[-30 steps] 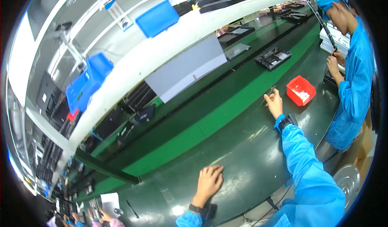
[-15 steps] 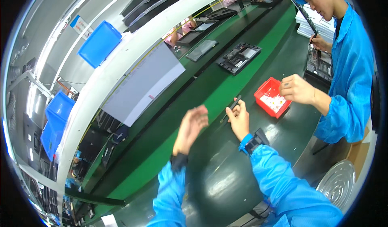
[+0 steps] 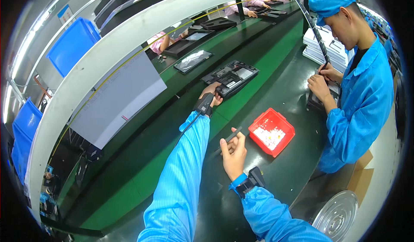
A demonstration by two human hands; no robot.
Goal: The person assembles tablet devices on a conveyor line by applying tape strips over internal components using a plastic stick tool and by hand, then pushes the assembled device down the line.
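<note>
My left hand (image 3: pixel 212 94) reaches forward to an opened laptop base (image 3: pixel 235 77), its inner parts and battery facing up. The fingers close round the near left corner, thumb on top and fingertips by the lower edge. Nearer to me, my right hand (image 3: pixel 235 152) is closed on a slim dark tool (image 3: pixel 234 134), pen-like in shape; its exact kind I cannot make out. Just right of that hand stands a red plastic bin (image 3: pixel 282 142) holding many small white pieces.
At right a co-worker (image 3: pixel 366 86) in blue bends over another device (image 3: pixel 317 100). White stacked sheets or trays (image 3: pixel 323 45) stand behind. Across the bench lies a dark flat panel (image 3: pixel 194 61). A white metal beam (image 3: pixel 112 37) and a hanging white board (image 3: pixel 123 97) edge the left.
My left hand moved from the air to the laptop base and grips its corner. My right hand keeps the dark tool. The co-worker's hand left the red bin. The view shifted.
</note>
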